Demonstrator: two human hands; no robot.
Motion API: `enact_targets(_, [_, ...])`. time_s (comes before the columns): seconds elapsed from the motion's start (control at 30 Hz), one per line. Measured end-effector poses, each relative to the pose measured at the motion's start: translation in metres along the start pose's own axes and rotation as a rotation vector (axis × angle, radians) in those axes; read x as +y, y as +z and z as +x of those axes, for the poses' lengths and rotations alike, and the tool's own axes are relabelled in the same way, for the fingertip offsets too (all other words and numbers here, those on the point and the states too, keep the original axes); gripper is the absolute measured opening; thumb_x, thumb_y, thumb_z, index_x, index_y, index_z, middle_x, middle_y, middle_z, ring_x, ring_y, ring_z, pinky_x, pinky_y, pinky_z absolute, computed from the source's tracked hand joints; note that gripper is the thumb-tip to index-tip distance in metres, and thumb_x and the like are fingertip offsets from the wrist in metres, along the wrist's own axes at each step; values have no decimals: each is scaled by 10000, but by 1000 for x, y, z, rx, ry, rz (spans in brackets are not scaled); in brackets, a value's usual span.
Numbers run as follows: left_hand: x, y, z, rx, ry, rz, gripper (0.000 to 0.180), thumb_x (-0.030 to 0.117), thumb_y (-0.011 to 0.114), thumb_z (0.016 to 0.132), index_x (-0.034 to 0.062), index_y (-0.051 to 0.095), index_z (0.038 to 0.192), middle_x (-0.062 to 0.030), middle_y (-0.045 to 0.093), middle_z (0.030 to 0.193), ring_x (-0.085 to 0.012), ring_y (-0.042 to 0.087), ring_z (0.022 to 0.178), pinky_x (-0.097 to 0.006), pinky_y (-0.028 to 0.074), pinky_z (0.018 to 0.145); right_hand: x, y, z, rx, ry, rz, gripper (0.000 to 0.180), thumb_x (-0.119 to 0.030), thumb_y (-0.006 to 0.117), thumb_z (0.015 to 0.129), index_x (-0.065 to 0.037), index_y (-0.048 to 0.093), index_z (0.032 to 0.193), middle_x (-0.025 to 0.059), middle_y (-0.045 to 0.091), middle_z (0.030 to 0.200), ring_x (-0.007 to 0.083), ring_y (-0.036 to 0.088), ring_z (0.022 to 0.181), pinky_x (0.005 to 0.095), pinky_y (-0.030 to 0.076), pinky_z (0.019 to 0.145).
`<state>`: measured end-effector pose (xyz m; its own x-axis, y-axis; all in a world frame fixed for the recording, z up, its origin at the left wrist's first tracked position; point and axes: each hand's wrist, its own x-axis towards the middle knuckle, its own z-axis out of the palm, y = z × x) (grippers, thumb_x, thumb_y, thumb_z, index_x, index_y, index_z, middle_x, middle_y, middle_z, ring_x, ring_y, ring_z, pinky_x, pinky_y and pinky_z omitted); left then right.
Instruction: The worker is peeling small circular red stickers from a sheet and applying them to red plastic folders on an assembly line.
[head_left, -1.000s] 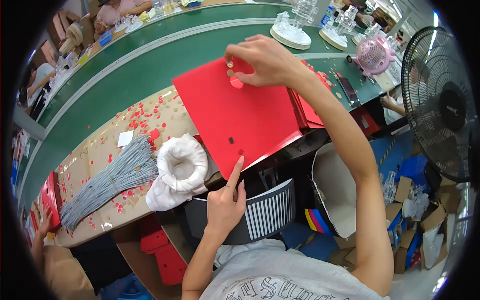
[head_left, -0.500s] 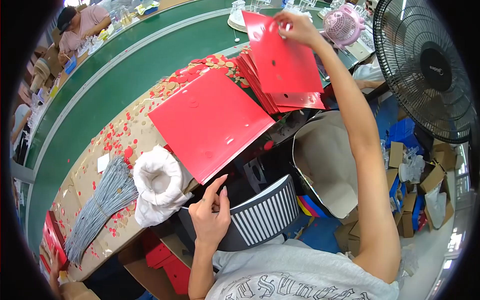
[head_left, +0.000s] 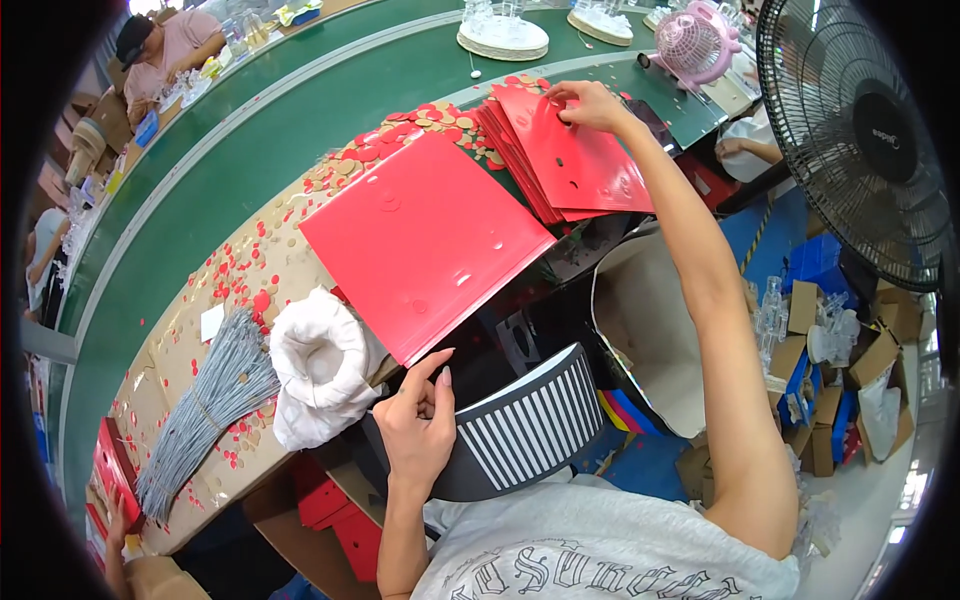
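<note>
My right hand (head_left: 592, 108) reaches far out and pinches the upper edge of a red sheet with punched holes (head_left: 565, 155). That sheet lies against a fanned pile of red sheets (head_left: 508, 150). Nearer to me is a large flat stack of glossy red sheets (head_left: 425, 240), with small round blisters on top. Just by this stack's near corner is my left hand (head_left: 420, 425), its index finger and thumb stretched out apart, the other fingers curled, nothing held. A dark curved band with white stripes (head_left: 525, 430) stands in front of my body.
Red and tan punched discs (head_left: 350, 165) litter the papered table. On the left are a white cloth ring (head_left: 320, 350) and a bundle of grey wires (head_left: 205, 410). A black fan (head_left: 870, 135) and an open bin (head_left: 650, 310) stand right. Other people sit along the green belt (head_left: 230, 150).
My right hand has lowered the red sheet from the air onto the fanned pile, moving nearer to me. My left hand has barely moved.
</note>
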<state>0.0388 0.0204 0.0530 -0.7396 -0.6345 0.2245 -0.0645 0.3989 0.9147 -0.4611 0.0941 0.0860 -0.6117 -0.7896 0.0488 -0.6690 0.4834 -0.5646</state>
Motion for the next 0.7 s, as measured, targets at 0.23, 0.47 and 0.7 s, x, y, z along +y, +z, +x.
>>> enact_targets(0.23, [5,-2,4,-66,-51,65,247,-12,648,905,39,717,1137,-66,499,534,-89,473,455,-276,385,469,7,-14,-21,184,-209,-273,451,-150,686,870,-80,641,1313,183,729,1074,175,716,776,322,568,767])
enact_targets(0.47, [2,-17,16,78,-189,81,180,25,629,942,3,681,1113,-101,460,482,-126,429,393,-314,330,440,-220,81,-202,-70,-911,17,321,-50,771,687,-48,746,1007,92,711,1028,275,677,909,383,544,793])
enact_targets(0.7, [8,-11,15,52,-278,19,204,68,612,974,-1,665,1159,-112,455,471,-107,403,394,-315,320,430,-220,141,-266,-136,-827,116,360,-128,805,671,-43,727,1012,46,616,935,202,591,831,320,486,673])
